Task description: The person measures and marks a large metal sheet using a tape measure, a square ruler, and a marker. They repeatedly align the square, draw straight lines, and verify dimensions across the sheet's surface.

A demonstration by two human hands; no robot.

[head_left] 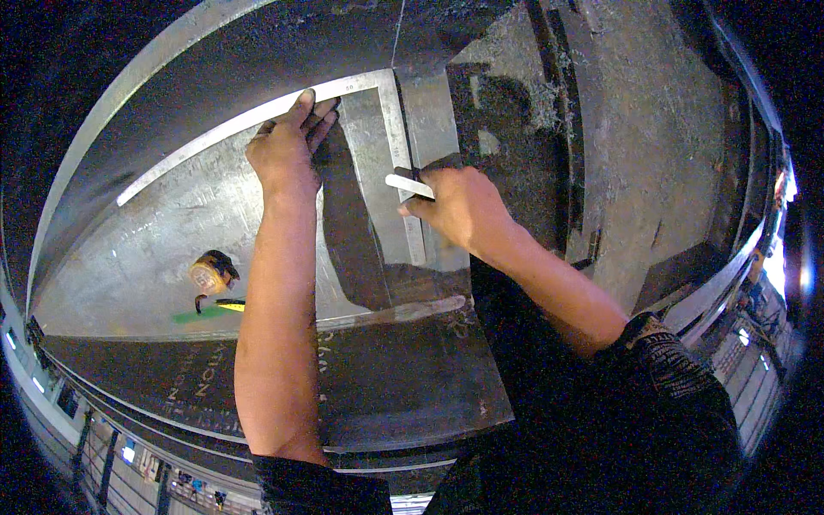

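Note:
A metal framing square lies on a grey steel plate, its long leg running along the far dark steel wall and its short leg pointing toward me. My left hand is closed on the long leg, thumb on top and fingers curled at its inner edge. In my right hand a white marking stick, like chalk or soapstone, is pinched between thumb and fingers. The stick crosses over the short leg; whether its tip touches the plate I cannot tell.
A yellow and black tape measure sits on the plate left of my left forearm, its hook end and a bit of yellow blade showing. A dark steel flange with white lettering runs along the near side. Rough, dusty steel lies to the right.

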